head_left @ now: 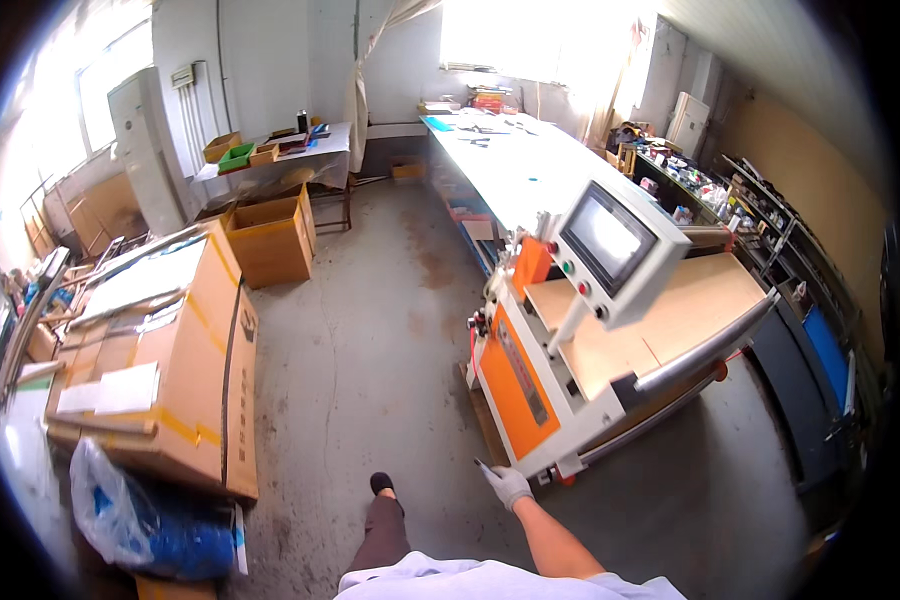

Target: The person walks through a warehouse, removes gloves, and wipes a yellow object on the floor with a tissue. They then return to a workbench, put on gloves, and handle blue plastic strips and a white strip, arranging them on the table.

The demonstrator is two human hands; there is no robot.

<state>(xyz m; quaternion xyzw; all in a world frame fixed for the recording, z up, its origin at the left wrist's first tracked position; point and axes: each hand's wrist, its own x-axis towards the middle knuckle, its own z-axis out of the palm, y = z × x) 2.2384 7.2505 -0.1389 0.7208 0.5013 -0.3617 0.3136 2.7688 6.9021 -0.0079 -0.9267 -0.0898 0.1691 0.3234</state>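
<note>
My right hand, in a pale glove, is low in the middle, beside the lower front corner of an orange and white machine. Its fingers are closed around a slim grey object with a dark tip, too small to name for certain. A gap of floor seems to lie between hand and machine, though touching cannot be ruled out. On the machine, a tilted control panel carries a screen and several coloured buttons above a light wooden bed. My left hand is out of view.
At left stands a large taped cardboard box with papers on top; a clear plastic bag lies before it. An open carton stands farther back. Behind the machine runs a long white table. Crowded shelves line the right. Grey floor runs between.
</note>
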